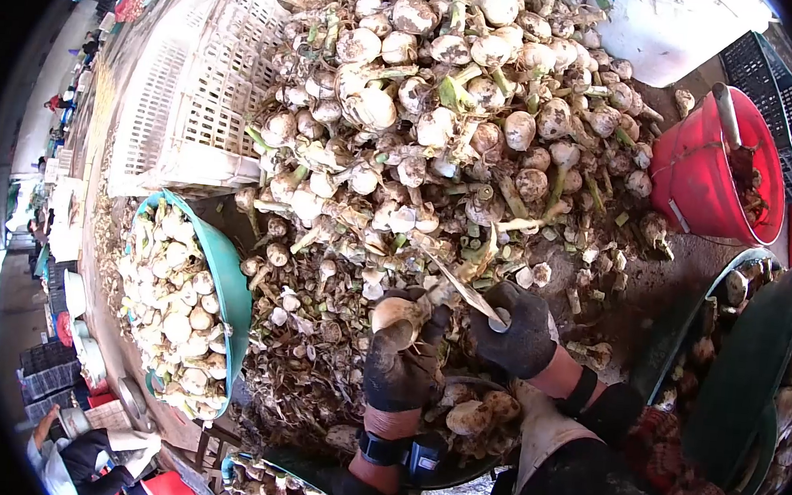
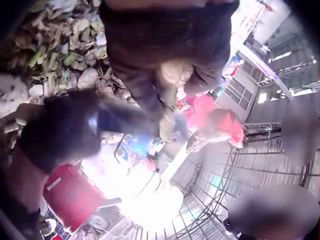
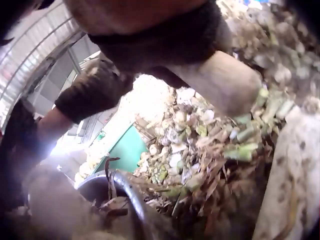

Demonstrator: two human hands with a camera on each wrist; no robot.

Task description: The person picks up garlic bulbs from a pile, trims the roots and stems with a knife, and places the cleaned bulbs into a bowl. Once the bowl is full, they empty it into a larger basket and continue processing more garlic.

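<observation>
My gloved left hand [image 1: 402,369] grips a pale, garlic-like bulb [image 1: 394,315], its stem pointing up and to the right. Close beside it, my gloved right hand [image 1: 515,329] holds a knife [image 1: 463,288], whose blade slants up-left and overlaps the stem. Seen from the left wrist, the bulb [image 2: 176,73] shows between the dark glove's fingers. The right wrist view has the right glove [image 3: 165,45] at the top and the left glove [image 3: 95,87] farther off; the blade is hidden there. Below the hands, several trimmed bulbs [image 1: 471,417] sit in a container.
A large heap of stemmed bulbs [image 1: 443,126] lies ahead, with cut stalks and peelings nearer. A teal basket [image 1: 234,277] of trimmed bulbs and a white crate [image 1: 206,79] stand left. At right are a red bucket [image 1: 700,169] and a dark green basket [image 1: 749,368].
</observation>
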